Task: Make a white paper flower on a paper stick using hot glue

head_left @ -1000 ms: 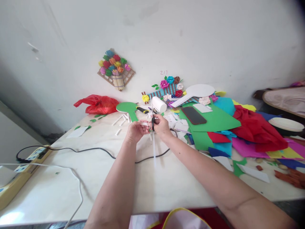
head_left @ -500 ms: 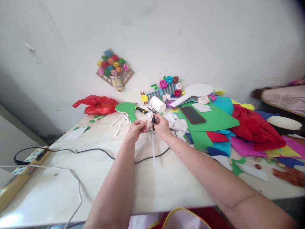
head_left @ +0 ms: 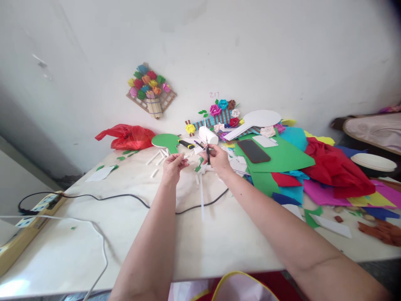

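My right hand (head_left: pixel 216 159) is closed round the black handles of a pair of scissors (head_left: pixel 207 155), held over the far middle of the white table (head_left: pixel 188 242). My left hand (head_left: pixel 173 164) is a little to its left, fingers pinched on a small pale scrap that I cannot make out. A long white strip (head_left: pixel 201 196) lies on the table just below both hands, beside a small green paper bit (head_left: pixel 198 168).
A black cable (head_left: pixel 125 196) crosses the table to a power strip (head_left: pixel 31 217) at the left. Coloured paper sheets (head_left: pixel 282 159) with a dark phone (head_left: pixel 253 151) fill the right. A red plastic bag (head_left: pixel 130 137), green cut-out (head_left: pixel 167 142), white cup (head_left: pixel 208 135) and paper flowers (head_left: pixel 224 112) stand at the back.
The hands have drawn apart: my right hand moved right and back with the scissors, which were upright and now lie lower in the hand. My left hand lifted slightly.
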`<state>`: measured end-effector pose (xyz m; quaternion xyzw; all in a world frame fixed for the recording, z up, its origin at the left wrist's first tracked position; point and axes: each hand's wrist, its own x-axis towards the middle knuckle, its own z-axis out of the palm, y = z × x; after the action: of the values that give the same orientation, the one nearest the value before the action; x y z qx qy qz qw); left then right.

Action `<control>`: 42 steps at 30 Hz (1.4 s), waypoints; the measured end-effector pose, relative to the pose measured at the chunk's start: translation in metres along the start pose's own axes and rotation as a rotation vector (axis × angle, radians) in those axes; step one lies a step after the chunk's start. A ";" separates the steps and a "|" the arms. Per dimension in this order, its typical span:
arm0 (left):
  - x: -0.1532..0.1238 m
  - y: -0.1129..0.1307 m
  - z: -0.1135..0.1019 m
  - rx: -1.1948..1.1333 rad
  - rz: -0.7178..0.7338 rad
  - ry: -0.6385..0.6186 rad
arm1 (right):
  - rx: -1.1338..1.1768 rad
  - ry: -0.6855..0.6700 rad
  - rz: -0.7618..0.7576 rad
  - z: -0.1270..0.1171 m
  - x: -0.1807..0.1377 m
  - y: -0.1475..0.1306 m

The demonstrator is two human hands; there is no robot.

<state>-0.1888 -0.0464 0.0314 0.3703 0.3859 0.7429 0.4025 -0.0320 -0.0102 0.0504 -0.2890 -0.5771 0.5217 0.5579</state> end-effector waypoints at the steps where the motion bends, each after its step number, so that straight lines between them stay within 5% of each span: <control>1: 0.001 0.000 -0.001 -0.019 0.021 0.007 | 0.001 0.016 0.001 -0.003 0.001 -0.003; 7: 0.005 -0.003 -0.007 -0.057 0.071 0.068 | -0.122 0.187 -0.095 -0.034 0.023 -0.008; 12: 0.005 -0.004 -0.006 -0.068 0.052 0.092 | -0.739 0.352 -0.149 -0.073 0.037 -0.010; 16: 0.004 -0.005 -0.004 -0.091 0.032 0.099 | -1.247 0.298 0.052 -0.091 0.034 -0.009; 20: 0.003 -0.005 -0.003 -0.080 0.024 0.117 | -1.480 0.141 0.176 -0.099 0.032 -0.004; 33: 0.005 -0.009 -0.004 -0.039 0.023 0.124 | -1.583 -0.058 0.368 -0.103 0.034 -0.011; 37: 0.006 -0.011 -0.004 -0.033 0.022 0.121 | -1.604 -0.130 0.202 -0.094 0.031 -0.021; 42: 0.004 -0.009 -0.002 -0.035 0.029 0.111 | -1.376 -0.470 -0.027 -0.070 0.029 -0.013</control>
<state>-0.1888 -0.0402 0.0238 0.3270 0.3893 0.7747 0.3760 0.0313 0.0321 0.0611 -0.4476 -0.8827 0.0821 0.1173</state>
